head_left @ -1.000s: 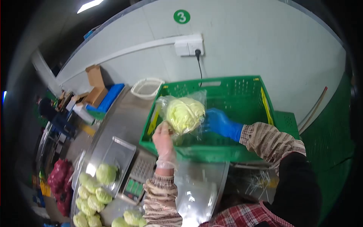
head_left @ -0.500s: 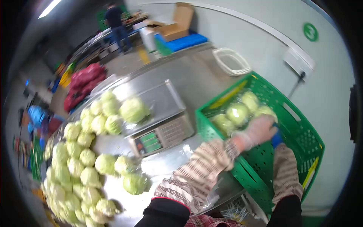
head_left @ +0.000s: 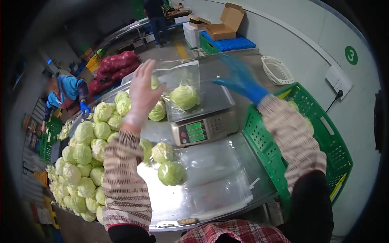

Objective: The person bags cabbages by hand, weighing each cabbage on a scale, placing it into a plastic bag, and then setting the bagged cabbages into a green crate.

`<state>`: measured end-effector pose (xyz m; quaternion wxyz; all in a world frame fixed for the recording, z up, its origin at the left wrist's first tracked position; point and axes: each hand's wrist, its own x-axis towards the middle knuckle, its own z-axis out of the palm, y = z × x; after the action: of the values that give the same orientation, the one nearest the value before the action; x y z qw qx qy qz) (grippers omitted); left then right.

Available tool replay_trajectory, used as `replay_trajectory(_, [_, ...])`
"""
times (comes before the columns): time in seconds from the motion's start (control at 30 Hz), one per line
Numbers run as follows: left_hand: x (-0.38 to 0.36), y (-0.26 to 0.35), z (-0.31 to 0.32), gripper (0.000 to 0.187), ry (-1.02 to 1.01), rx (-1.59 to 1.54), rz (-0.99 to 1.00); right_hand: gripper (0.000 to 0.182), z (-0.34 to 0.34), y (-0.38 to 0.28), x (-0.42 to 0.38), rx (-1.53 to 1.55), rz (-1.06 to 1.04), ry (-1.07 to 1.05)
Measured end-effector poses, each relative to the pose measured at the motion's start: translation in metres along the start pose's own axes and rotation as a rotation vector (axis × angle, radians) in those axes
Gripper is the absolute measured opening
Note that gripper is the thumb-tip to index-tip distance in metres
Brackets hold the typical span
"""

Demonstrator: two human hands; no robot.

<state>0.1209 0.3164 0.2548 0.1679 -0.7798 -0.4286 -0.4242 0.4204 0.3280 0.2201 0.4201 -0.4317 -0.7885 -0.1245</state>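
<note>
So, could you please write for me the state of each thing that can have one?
Left hand: open, raised
Right hand: open, blurred
Scale: display lit, cabbage on its pan
Bag: standing up; whether around the cabbage, unclear
Crate: open on top, partly filled
Carton: open, lid up
Plug: in the socket
Basket: seems empty
Red sacks: filled

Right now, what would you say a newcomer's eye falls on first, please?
First, the heap of cabbages covering the left of the metal table. Next, the digital scale near the centre, its display glowing green, and the green plastic crate to its right.
</note>
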Motion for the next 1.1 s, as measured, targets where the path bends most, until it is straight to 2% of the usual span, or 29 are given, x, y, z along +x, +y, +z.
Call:
replay_trajectory(0.03, [0.01, -0.009, 0.004, 0.065, -0.1, 0.061, 0.071, 0.074, 0.02, -0.003, 0.02, -0.025, -0.17, 0.026])
replay_trajectory(0.07, [0.015, -0.017, 0.009, 0.068, -0.197, 0.123, 0.139, 0.074, 0.037, -0.012, 0.036, -0.021, -0.171, 0.037])
replay_trajectory(0.13, [0.025, -0.027, 0.019, 0.07, -0.321, 0.244, 0.214, 0.06, 0.063, -0.022, 0.062, -0.282, -0.264, -0.05])
replay_trajectory(0.17, [0.03, -0.033, 0.026, 0.069, -0.401, 0.299, 0.193, 0.06, 0.069, -0.02, 0.068, -0.294, -0.276, -0.026])
replay_trajectory(0.2, [0.033, -0.04, 0.031, 0.069, -0.445, 0.32, 0.19, 0.049, 0.078, -0.014, 0.071, -0.306, -0.296, -0.172])
replay_trajectory(0.23, [0.035, -0.046, 0.036, 0.059, -0.474, 0.359, 0.141, 0.038, 0.084, -0.009, 0.073, -0.317, -0.312, -0.322])
replay_trajectory(0.3, [0.043, -0.052, 0.031, 0.037, -0.602, 0.439, 0.074, 0.021, 0.091, 0.001, 0.079, -0.301, -0.199, -0.524])
replay_trajectory(0.33, [0.044, -0.054, 0.029, 0.025, -0.703, 0.479, 0.056, 0.021, 0.083, 0.002, 0.08, -0.315, -0.203, -0.509])
replay_trajectory(0.37, [0.042, -0.062, 0.034, 0.013, -0.7, 0.449, 0.061, 0.02, 0.075, 0.005, 0.078, -0.211, -0.153, -0.511])
replay_trajectory(0.4, [0.038, -0.066, 0.031, 0.013, -0.696, 0.446, 0.066, 0.019, 0.066, 0.004, 0.077, -0.103, -0.1, -0.516])
replay_trajectory(0.47, [0.032, -0.071, 0.02, 0.012, -0.484, 0.093, 0.174, 0.02, 0.038, -0.008, 0.081, -0.064, -0.07, -0.512])
replay_trajectory(0.53, [0.026, -0.07, -0.001, 0.011, -0.347, -0.193, 0.12, 0.021, 0.003, -0.028, 0.078, -0.072, -0.214, -0.375])
replay_trajectory(0.57, [0.025, -0.061, -0.018, 0.011, -0.372, -0.352, 0.046, 0.021, -0.017, -0.039, 0.076, -0.072, -0.204, -0.381])
replay_trajectory(0.6, [0.022, -0.049, -0.039, 0.011, -0.401, -0.511, -0.034, 0.019, -0.037, -0.05, 0.072, 0.146, -0.225, -0.324])
replay_trajectory(0.63, [0.017, -0.031, -0.055, 0.011, -0.489, -0.671, -0.271, 0.018, -0.048, -0.056, 0.064, 0.365, -0.242, -0.262])
replay_trajectory(0.67, [0.011, -0.025, -0.062, 0.011, -0.502, -0.679, -0.28, 0.018, -0.05, -0.055, 0.056, 0.369, -0.229, -0.271])
replay_trajectory(0.73, [0.0, -0.01, -0.074, 0.011, -0.676, -0.833, -0.434, 0.017, -0.056, -0.062, 0.039, 0.18, -0.16, -0.658])
replay_trajectory(0.8, [-0.017, 0.008, -0.087, 0.01, -0.671, -0.748, -0.437, 0.015, -0.082, -0.081, 0.03, 0.175, -0.186, -0.619])
replay_trajectory(0.87, [-0.038, 0.022, -0.104, 0.014, -0.496, -0.401, -0.064, 0.013, -0.108, -0.114, 0.01, 0.181, -0.183, -0.59])
replay_trajectory(0.9, [-0.051, 0.033, -0.116, 0.013, -0.575, -0.433, -0.145, 0.011, -0.119, -0.134, -0.003, 0.096, -0.202, -0.636])
replay_trajectory(0.93, [-0.068, 0.041, -0.122, 0.013, -0.595, -0.453, -0.146, 0.009, -0.125, -0.151, -0.019, 0.017, -0.217, -0.687])
replay_trajectory(1.0, [-0.105, 0.06, -0.133, 0.012, -0.669, -0.75, -0.244, 0.008, -0.128, -0.173, -0.052, 0.08, -0.221, -0.657])
replay_trajectory(1.03, [-0.116, 0.073, -0.143, 0.013, -0.854, -0.947, -0.46, 0.007, -0.132, -0.186, -0.067, 0.103, -0.224, -0.65])
replay_trajectory(1.07, [-0.135, 0.078, -0.146, 0.013, -0.901, -0.975, -0.487, 0.007, -0.136, -0.199, -0.082, 0.132, -0.221, -0.649])
replay_trajectory(1.1, [-0.157, 0.083, -0.148, 0.015, -0.98, -1.138, -0.58, 0.007, -0.141, -0.212, -0.095, 0.073, -0.203, -0.708])
